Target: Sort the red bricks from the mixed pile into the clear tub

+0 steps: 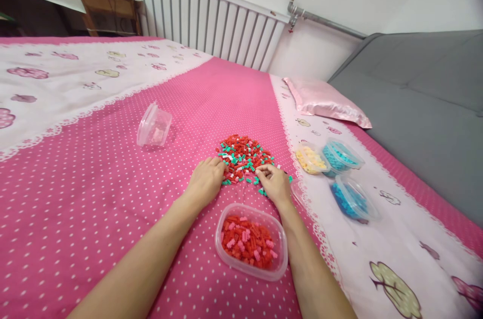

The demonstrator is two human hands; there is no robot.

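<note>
I have the loose pile of small plastic pieces (pixel 244 158) in mid-scene, lying directly on the pink bedspread (pixel 113 183), with red, green, white and a few pink pieces mixed together. My left hand (pixel 207 177) is at its left near edge, fingers curled inward; I can't tell whether they pinch a piece. My right hand (pixel 274 183) is at its right near edge, thumb and forefinger drawn close together; I can't make out anything between them.

Nearer, between my forearms, the open clear tub (pixel 251 272) holds red and pink pieces. To the right I see separate lots of yellow pieces (pixel 306 160), teal pieces (pixel 337 158) and blue pieces (pixel 349 199) in their own containers. I'd judge those colours done and the red well under way, with this mixed pile left. Farther left, another clear container (pixel 154 128) lies tilted.
</note>
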